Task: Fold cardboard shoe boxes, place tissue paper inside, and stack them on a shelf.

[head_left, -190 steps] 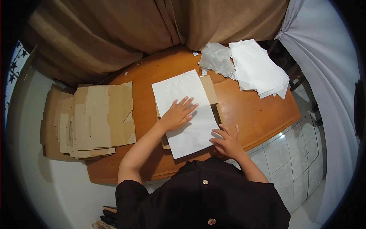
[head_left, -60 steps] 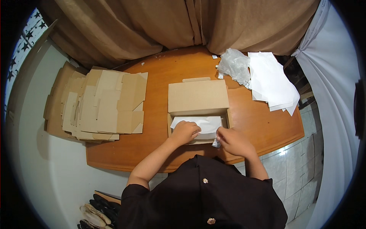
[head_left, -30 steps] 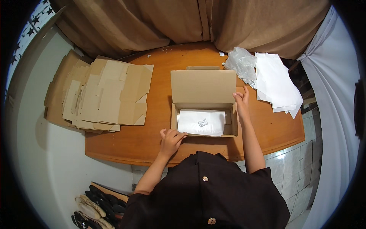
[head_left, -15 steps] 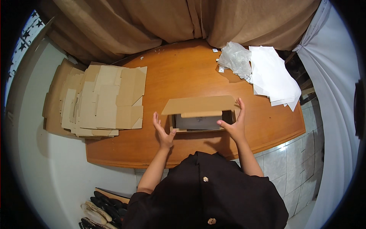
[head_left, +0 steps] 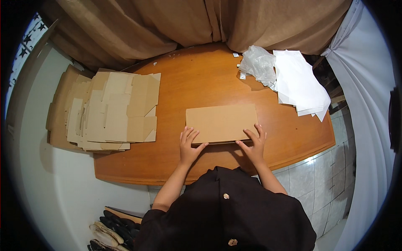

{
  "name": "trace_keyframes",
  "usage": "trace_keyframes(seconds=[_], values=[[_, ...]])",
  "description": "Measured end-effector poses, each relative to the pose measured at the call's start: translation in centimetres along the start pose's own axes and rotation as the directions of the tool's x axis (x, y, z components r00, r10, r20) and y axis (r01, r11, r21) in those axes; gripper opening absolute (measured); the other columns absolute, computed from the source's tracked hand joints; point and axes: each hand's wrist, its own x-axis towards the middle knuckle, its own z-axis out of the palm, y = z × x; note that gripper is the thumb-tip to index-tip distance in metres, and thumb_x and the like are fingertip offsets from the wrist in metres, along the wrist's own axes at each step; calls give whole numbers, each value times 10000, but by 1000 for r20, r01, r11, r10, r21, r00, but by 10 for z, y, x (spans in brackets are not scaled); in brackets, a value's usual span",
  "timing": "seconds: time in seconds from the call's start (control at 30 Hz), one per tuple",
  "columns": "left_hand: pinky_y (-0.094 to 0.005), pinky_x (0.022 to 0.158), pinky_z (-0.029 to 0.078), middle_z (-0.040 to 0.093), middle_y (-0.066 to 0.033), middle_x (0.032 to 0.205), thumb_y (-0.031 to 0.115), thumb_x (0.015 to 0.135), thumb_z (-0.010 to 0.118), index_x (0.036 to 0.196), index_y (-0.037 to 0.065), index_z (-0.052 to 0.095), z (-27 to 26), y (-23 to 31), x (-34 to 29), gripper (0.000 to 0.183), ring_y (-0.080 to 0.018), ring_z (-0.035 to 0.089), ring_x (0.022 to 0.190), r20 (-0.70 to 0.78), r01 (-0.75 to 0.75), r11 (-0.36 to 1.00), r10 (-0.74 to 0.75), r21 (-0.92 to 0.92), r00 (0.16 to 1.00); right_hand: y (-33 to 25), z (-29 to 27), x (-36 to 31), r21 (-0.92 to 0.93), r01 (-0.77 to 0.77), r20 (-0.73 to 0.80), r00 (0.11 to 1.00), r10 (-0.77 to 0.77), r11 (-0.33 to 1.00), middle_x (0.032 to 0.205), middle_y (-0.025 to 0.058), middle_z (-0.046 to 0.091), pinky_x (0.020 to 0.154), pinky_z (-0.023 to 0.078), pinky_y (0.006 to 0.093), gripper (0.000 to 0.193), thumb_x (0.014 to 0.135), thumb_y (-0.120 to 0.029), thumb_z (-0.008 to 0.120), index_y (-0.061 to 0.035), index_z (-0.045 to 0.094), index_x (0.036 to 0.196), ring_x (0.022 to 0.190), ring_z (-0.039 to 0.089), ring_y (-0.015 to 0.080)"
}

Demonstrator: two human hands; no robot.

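Observation:
A small brown cardboard box (head_left: 222,121) lies on the wooden table (head_left: 197,83) in front of me, its lid down over the top. My left hand (head_left: 191,146) grips the near left corner, with fingertips on the lid's left edge and the thumb along the front. At the near right corner my right hand (head_left: 254,146) does the same, fingers on the lid and thumb at the front edge. What lies inside the box is hidden by the lid.
Stacked flat cardboard pieces (head_left: 117,108) lie on the table's left side. White paper sheets (head_left: 299,83) and a crumpled clear plastic bag (head_left: 257,65) sit at the far right. Brown curtains (head_left: 176,25) hang behind the table. Shoes (head_left: 111,230) are on the floor at lower left.
The box's lid, partly raised before with a grey thing showing inside, has come down flat. Both hands have moved inward from beside the box onto its near corners.

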Motion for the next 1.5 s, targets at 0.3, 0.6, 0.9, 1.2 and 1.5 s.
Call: trace_keyframes(seconds=[0.3,0.6,0.9,1.2,1.5], values=[[-514,1034,254,513,-88,1276,334,709,723,1106,181,644,-9,-8,-5,433,-330,397,1250,172,-154,971,123,181,977,22,-9,-15,-37,137,-22,990,-138,990,1193,127,559,1013,281,529,434,639,-263,798,-98,650,1012,1197,450,337],[-455,993,319,572,-114,1147,144,821,610,1040,106,641,-38,-27,23,224,-320,465,1159,67,-174,955,162,240,984,29,-14,37,387,6,-152,987,57,922,977,137,600,820,452,335,379,771,-73,637,8,533,1127,908,572,250],[-373,1076,228,293,-202,1423,234,941,435,1400,-18,214,9,-3,-29,568,-295,288,1321,51,397,814,-416,-424,908,28,24,30,539,-337,320,930,183,772,1145,158,563,927,412,350,401,873,-198,586,12,502,1205,1113,517,230],[-321,1101,75,-2,-140,1511,139,964,363,1428,64,-142,18,23,-50,690,-224,47,1386,363,494,514,-338,-702,868,16,39,-52,487,-256,427,904,28,835,1283,175,468,1021,303,351,455,963,-274,377,27,412,1303,1202,424,273],[-312,1099,88,0,-120,1515,155,967,368,1432,85,-143,20,20,-46,694,-212,60,1385,318,425,420,-302,-802,898,-17,44,-39,701,-381,487,873,-15,603,1433,148,295,1101,137,335,551,965,-328,277,2,233,1405,1348,219,246]])
